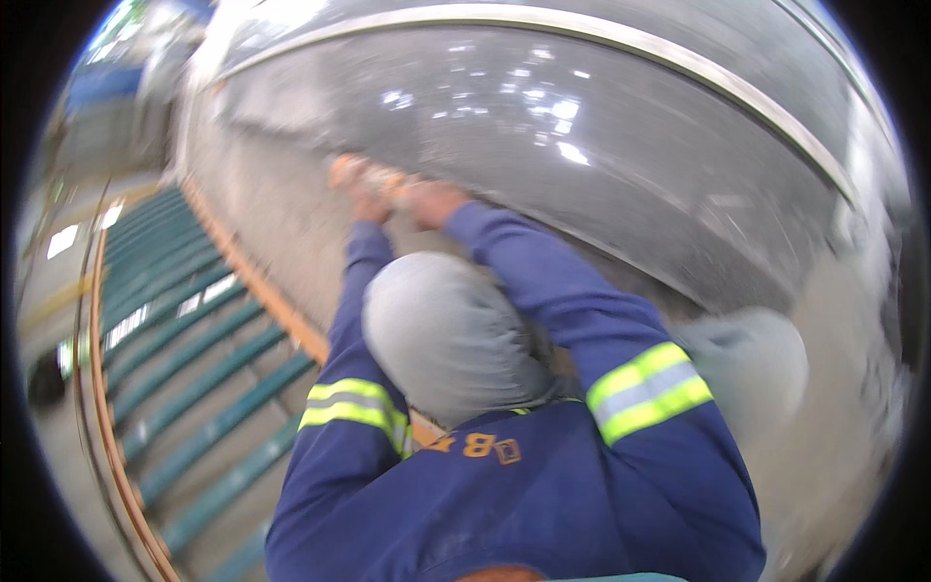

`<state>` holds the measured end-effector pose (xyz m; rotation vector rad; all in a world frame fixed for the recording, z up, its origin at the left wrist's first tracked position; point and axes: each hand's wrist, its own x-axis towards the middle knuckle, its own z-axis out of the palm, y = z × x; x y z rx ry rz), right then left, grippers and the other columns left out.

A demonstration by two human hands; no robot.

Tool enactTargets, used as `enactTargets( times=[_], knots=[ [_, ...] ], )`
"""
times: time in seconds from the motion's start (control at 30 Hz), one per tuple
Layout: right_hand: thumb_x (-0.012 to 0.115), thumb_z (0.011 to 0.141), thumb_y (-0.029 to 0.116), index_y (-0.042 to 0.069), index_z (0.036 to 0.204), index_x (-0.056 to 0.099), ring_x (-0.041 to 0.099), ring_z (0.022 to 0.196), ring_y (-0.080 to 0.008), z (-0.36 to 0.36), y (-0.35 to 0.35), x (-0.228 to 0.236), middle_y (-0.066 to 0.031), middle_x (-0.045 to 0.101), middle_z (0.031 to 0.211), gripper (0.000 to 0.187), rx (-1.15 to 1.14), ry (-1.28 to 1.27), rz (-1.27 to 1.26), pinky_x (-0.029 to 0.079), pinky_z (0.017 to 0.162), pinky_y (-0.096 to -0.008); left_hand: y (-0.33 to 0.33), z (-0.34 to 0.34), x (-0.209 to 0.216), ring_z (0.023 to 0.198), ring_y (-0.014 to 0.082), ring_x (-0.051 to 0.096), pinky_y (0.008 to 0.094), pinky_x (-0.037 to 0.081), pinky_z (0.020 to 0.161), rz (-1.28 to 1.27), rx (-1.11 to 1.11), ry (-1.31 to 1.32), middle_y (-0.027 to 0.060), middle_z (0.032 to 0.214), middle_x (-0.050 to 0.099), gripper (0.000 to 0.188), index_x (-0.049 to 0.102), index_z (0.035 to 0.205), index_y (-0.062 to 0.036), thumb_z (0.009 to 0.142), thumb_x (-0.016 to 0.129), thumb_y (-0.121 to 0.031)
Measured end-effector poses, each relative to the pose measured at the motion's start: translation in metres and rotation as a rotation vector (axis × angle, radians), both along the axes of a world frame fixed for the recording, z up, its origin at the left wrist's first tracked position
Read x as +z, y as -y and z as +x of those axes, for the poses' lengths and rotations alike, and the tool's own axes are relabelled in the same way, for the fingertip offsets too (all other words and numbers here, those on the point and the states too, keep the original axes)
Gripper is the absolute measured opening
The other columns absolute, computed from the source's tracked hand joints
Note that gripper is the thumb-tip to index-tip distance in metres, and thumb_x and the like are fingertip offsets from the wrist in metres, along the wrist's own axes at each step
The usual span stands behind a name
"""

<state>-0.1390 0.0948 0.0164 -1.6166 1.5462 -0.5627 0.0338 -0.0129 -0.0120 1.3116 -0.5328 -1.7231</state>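
Observation:
Both arms reach forward in blue sleeves with reflective bands. My left hand (367, 197) and my right hand (433, 203) are close together, low beside the base of a large dark, shiny panel (621, 165). An orange and whitish object (386, 178) is between and just beyond them, with its kind lost to motion blur. The fingers of both hands seem closed round it. Its far end lies past my left hand, near the foot of the panel. I cannot tell whether it touches the panel.
To the left runs a roller conveyor with teal rollers (208, 393) and an orange side rail (254, 274). A pale metal bar (543, 19) crosses the panel's upper part. My bent knee (441, 330) is just behind the hands. Dusty grey floor (262, 189) lies between conveyor and panel.

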Motion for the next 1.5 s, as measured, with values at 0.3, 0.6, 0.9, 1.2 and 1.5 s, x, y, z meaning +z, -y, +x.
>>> enactTargets(
  times=[0.3, 0.6, 0.9, 1.2, 1.5],
  knots=[
    [0.069, 0.082, 0.019, -0.003, 0.106, 0.045, 0.069, 0.096, -0.0459, -0.038, -0.054, 0.021, -0.032, 0.068, 0.097, 0.041, 0.14, -0.02, 0.038, 0.055, 0.082, -0.051, -0.054, -0.039, 0.012, 0.073, 0.0313, 0.064, 0.0488, 0.057, 0.069, 0.007, 0.16, 0.014, 0.0122, 0.088, 0.058, 0.037, 0.051, 0.105, -0.0071, 0.08, 0.065, -0.03],
    [0.067, 0.078, 0.011, -0.001, 0.106, 0.045, 0.069, 0.099, -0.0427, -0.031, -0.052, 0.019, -0.0311, 0.069, 0.1, 0.037, 0.132, -0.006, 0.058, 0.055, 0.084, -0.0487, -0.051, -0.035, 0.014, 0.073, 0.0317, 0.064, 0.0479, 0.057, 0.069, -0.035, 0.125, 0.062, 0.0132, 0.087, 0.058, 0.039, 0.05, 0.105, -0.0059, 0.08, 0.063, -0.033],
    [0.073, 0.075, 0.013, -0.002, 0.112, 0.049, 0.069, 0.104, -0.0384, -0.013, -0.025, 0.021, -0.0252, 0.07, 0.107, 0.047, 0.108, -0.057, 0.075, 0.055, 0.088, -0.0456, -0.024, -0.019, 0.017, 0.078, 0.0308, 0.062, 0.0501, 0.055, 0.072, 0.014, 0.119, 0.071, 0.0097, 0.091, 0.058, 0.038, 0.053, 0.105, -0.0106, 0.079, 0.064, -0.035],
    [0.069, 0.079, 0.016, -0.002, 0.111, 0.047, 0.069, 0.102, -0.0418, -0.028, -0.057, 0.022, -0.0287, 0.069, 0.104, 0.042, 0.121, -0.026, 0.093, 0.055, 0.087, -0.0484, -0.064, -0.041, 0.035, 0.077, 0.0283, 0.063, 0.0469, 0.056, 0.072, -0.035, 0.124, 0.065, 0.0083, 0.087, 0.058, 0.036, 0.054, 0.106, -0.0093, 0.079, 0.067, -0.03],
    [0.067, 0.081, 0.02, -0.002, 0.104, 0.045, 0.067, 0.099, -0.0481, -0.031, -0.064, 0.02, -0.0347, 0.067, 0.1, 0.038, 0.135, 0.012, 0.04, 0.054, 0.085, -0.0535, -0.068, -0.039, 0.031, 0.075, 0.0298, 0.064, 0.047, 0.057, 0.068, -0.023, 0.136, 0.063, 0.0108, 0.089, 0.057, 0.037, 0.051, 0.106, -0.0074, 0.08, 0.065, -0.031]
  ],
)
